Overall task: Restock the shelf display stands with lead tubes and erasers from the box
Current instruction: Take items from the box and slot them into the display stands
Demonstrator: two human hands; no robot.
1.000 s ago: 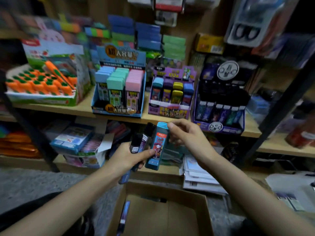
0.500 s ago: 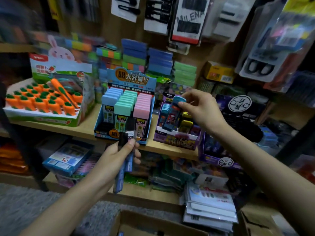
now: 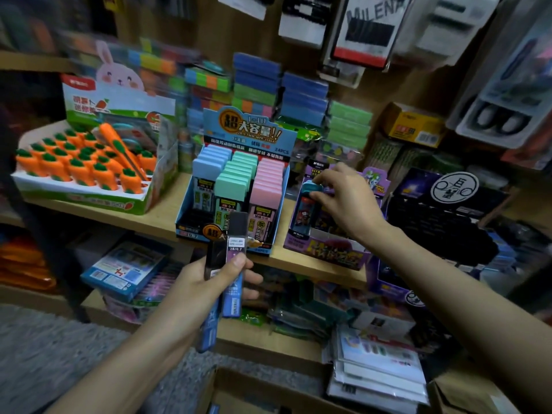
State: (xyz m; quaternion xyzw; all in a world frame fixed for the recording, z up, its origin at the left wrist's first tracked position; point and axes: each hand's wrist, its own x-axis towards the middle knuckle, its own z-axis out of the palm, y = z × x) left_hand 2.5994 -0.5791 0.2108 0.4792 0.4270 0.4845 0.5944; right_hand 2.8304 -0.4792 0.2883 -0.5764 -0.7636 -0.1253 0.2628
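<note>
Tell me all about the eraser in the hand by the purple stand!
The eraser is a tall, rounded case, teal on top, with a cartoon picture down its front; it looks plastic. It stands nearly upright, its lower end in the left side of the purple stand. The right hand pinches its top.

Dim indoor light, cool and flat, source out of frame. Brightest along the shelf board (image 3: 165, 212), which bows with wide-angle distortion toward the edges. Lower shelf (image 3: 263, 345) in heavy shadow. Sharpest at centre: print on the blue display stand (image 3: 248, 130) reads clearly. Upper left smeared by motion blur, rabbit card (image 3: 119, 74) soft. Hanging packs (image 3: 367, 28) streaked. Faint sheen on blister packs (image 3: 504, 115) at right
</note>
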